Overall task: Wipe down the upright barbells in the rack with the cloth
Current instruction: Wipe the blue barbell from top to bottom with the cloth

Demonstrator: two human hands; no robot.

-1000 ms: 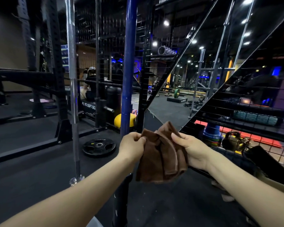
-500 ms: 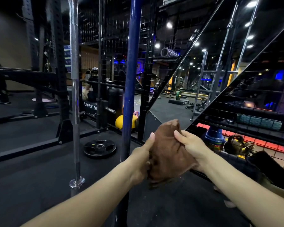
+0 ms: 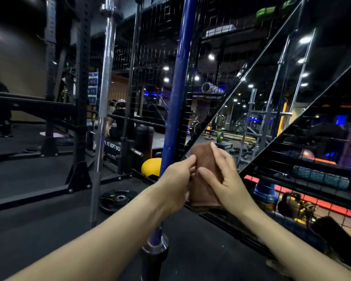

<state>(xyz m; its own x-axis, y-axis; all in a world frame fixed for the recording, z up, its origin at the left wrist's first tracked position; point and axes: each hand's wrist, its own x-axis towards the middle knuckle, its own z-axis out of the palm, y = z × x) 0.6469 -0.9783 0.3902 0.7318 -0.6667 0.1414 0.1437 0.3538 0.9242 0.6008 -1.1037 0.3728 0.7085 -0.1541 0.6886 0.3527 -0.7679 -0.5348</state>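
A brown cloth (image 3: 204, 159), folded into a narrow pad, sits between both my hands at mid-frame. My left hand (image 3: 177, 179) pinches its left edge. My right hand (image 3: 224, 175) lies over its front, fingers holding it. Just left of the cloth an upright blue barbell (image 3: 179, 88) rises from a collar near the floor; my left forearm crosses in front of its lower part. A chrome upright barbell (image 3: 105, 84) stands further left, apart from my hands. A thin dark bar (image 3: 131, 78) stands between them.
A black wire mesh wall (image 3: 207, 63) and a slanted mirror panel (image 3: 272, 102) stand right behind the bars. A weight plate (image 3: 119, 197) lies on the black floor, a yellow ball (image 3: 151, 166) behind it. A black rack post (image 3: 80, 98) stands left. A person sits far back.
The loose cloth has been folded into a compact pad. My right hand moved over its front, my left fingers shifted to its edge, and both hands rose slightly toward the blue bar.
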